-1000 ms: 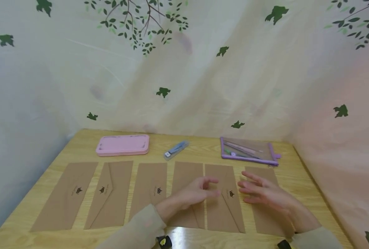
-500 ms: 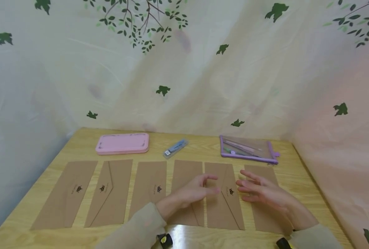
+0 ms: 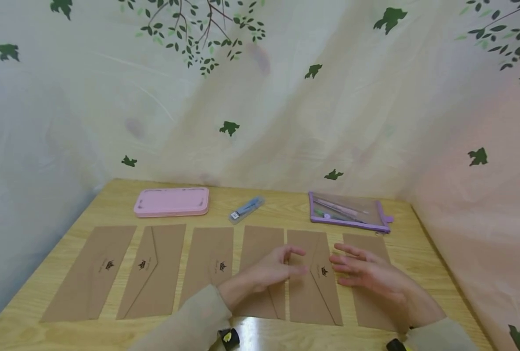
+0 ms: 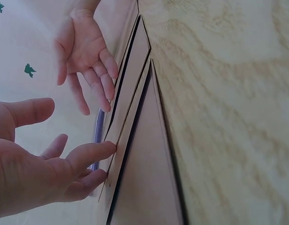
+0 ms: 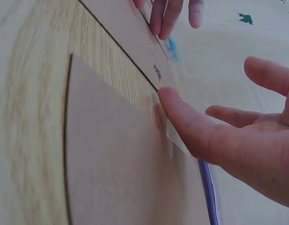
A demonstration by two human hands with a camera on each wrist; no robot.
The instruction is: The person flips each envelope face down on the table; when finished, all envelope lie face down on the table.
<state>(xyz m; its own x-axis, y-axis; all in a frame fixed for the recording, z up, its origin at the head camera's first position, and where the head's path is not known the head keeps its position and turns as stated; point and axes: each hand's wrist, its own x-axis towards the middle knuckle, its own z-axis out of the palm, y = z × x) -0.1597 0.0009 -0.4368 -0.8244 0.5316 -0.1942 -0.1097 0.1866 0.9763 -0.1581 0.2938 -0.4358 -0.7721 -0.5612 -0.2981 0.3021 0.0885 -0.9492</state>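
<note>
Several brown kraft envelopes lie in a row across the wooden table, some bearing a small black crown print. My left hand [image 3: 270,270] hovers over the gap between two of them, its fingers relaxed and holding nothing. Its fingertips reach over the crown-printed envelope [image 3: 306,297] right of centre. Facing it, my right hand [image 3: 370,273] is spread above the rightmost envelope [image 3: 365,243], palm turned inward, with nothing in it. In the left wrist view the right hand [image 4: 85,51] shows its palm and loosely spread fingers. The right wrist view has the thumb and fingers apart over an envelope [image 5: 116,150].
Behind the envelopes stand a pink pencil case [image 3: 171,202], a small clear pack with blue contents [image 3: 247,209] and a purple-edged clear zip pouch [image 3: 345,212] with pens. More envelopes [image 3: 89,273] lie at left. A leaf-printed cloth [image 3: 260,107] hangs around the table.
Both hands keep nearly the same pose; the right hand has drifted slightly left. The envelopes and cases stay in place, with only a small shift of the head view.
</note>
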